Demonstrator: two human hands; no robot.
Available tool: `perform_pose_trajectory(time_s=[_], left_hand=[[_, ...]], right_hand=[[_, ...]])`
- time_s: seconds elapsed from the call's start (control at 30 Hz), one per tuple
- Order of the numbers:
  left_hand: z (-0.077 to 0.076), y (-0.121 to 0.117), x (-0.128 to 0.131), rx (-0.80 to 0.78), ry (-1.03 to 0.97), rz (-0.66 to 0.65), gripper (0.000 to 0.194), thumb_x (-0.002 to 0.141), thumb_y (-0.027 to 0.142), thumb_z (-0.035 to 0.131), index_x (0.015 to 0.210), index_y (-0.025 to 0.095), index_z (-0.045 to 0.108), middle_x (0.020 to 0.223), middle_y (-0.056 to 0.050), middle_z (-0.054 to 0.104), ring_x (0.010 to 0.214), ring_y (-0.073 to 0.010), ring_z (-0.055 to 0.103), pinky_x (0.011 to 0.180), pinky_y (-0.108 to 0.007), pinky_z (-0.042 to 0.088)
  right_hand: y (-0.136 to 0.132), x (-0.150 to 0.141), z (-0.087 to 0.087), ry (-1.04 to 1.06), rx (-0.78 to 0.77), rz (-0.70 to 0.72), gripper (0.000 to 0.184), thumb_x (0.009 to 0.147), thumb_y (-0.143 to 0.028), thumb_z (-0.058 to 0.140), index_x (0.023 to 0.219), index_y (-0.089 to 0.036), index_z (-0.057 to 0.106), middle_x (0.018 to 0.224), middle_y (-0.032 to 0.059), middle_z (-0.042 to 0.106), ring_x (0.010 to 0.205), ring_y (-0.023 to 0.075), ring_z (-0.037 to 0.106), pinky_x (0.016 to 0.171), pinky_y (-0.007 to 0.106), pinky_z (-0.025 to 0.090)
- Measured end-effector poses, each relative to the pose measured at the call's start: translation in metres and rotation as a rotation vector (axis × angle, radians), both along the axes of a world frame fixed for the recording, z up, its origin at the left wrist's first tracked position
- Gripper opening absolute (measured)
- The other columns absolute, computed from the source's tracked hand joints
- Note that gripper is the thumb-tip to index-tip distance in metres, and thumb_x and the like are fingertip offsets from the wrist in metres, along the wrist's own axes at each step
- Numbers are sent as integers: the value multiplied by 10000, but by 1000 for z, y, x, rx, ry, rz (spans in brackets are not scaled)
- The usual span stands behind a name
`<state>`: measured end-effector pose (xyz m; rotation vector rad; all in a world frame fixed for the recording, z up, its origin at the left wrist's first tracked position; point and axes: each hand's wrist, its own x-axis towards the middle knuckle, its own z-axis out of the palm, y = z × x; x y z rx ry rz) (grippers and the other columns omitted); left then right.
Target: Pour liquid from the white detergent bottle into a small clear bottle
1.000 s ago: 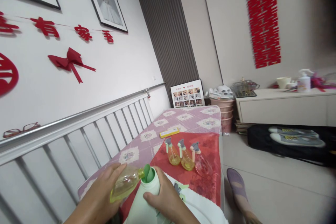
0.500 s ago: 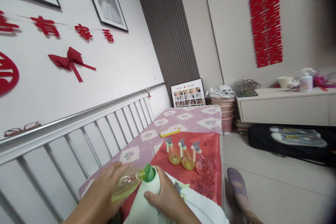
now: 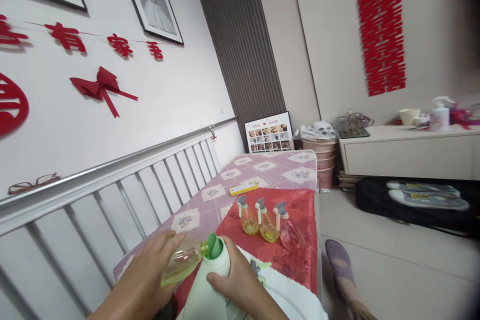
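Observation:
My left hand (image 3: 159, 260) grips a clear yellow spray bottle body (image 3: 184, 261) without its head, tipped sideways, with some yellow liquid inside. Its neck meets the green pouring lip of a large pale green jug (image 3: 206, 285). Around the jug's neck my right hand (image 3: 234, 270) is wrapped, thumb in front. Just right of that hand lies a loose grey and green spray head (image 3: 258, 266) on a white cloth (image 3: 287, 292). Beyond stand two yellowish spray bottles (image 3: 249, 221) holding a little liquid, and a pink spray bottle (image 3: 290, 235). Whether liquid is flowing I cannot tell.
Under the bottles a red cloth (image 3: 305, 265) covers part of a patterned mattress (image 3: 300, 160). A yellow box (image 3: 243, 189) lies behind them. White bed rails (image 3: 157, 180) run along the left. Shoes on a black bag (image 3: 369, 197) are on the floor at right.
Almost nothing differs. The view has shifted very slightly, while both hands, the tipped bottle and the jug keep the same position.

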<state>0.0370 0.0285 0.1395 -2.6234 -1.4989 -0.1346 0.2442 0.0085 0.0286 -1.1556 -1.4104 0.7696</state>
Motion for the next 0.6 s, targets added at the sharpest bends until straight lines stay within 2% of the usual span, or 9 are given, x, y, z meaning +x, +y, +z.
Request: perform_pose_trajectory(time_s=[0.6], left_hand=[[4, -3, 1, 37, -1, 1, 697, 723, 261, 566, 1414, 261, 471, 1460, -99, 528, 1359, -275, 485, 1142, -456, 404]], right_hand=[[-1, -1, -1, 6, -18, -11, 650, 639, -187, 688, 1268, -245, 531, 1212, 45, 676, 1155, 247, 609, 1017, 371, 432]])
